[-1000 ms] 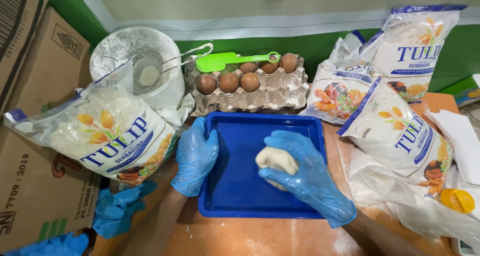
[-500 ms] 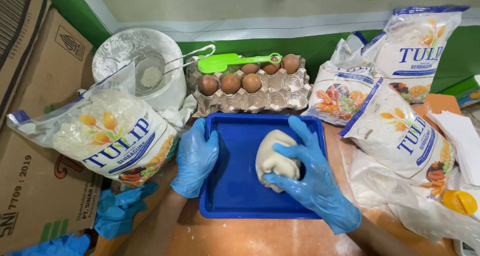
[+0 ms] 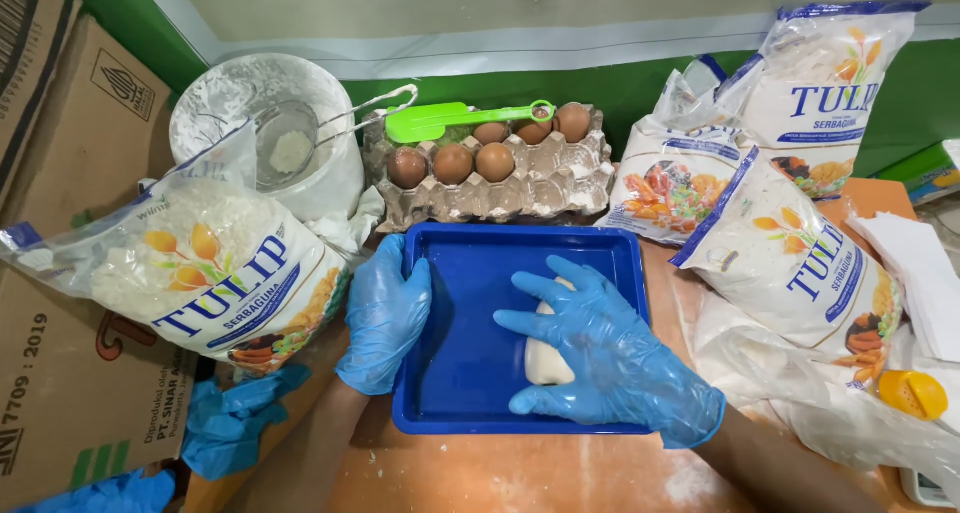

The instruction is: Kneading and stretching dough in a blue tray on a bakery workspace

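Eggs [image 3: 452, 161]: six. Flour bags [image 3: 205, 273]: four. Blue tray [image 3: 470, 358]: one.

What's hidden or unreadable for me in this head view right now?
- Dough piece: mostly covered by the right hand; its full shape can't be told.
- Blue tray: left rim hidden under the left hand.
- White bucket: lower part blocked by the flour bag.
- Yellow cap: what it belongs to is cut off by the right edge.
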